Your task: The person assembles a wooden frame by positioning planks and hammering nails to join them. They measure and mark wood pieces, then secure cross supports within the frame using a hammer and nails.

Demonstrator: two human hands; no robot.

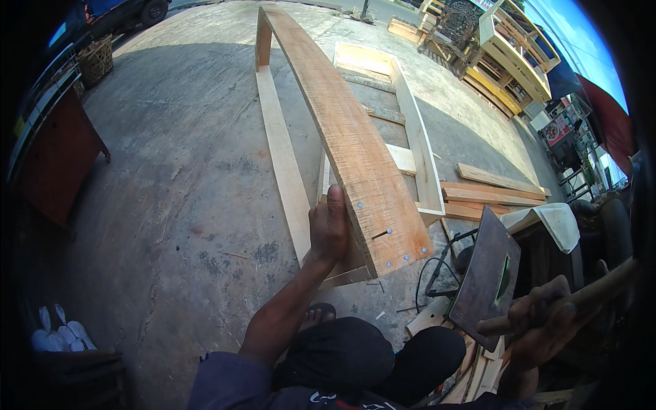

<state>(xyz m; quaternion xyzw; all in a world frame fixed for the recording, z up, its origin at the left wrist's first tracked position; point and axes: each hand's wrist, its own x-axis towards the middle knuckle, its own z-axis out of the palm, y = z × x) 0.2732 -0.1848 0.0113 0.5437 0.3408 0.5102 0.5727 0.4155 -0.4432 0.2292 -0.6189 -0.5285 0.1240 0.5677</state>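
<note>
left hand [329, 229]: gripping edge of rough plank [348, 137], thumb up, frame centre
right hand [547, 321]: at 4 o'clock, fist closed round wooden handle [601, 287]
nail [381, 234]: sticks out of plank end

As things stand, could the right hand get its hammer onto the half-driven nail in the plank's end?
Probably yes. The right hand grips a wooden handle, and the protruding nail faces open air; the left hand steadies the plank beside it.

Frame on the floor, hands either side

The left hand [329, 229] grips the near end of the plank [345, 133] topping the frame [285, 164]. Loose boards [488, 191] lie right. The right hand [543, 324] holds a handle [601, 287] beside the saw [486, 270].
</note>
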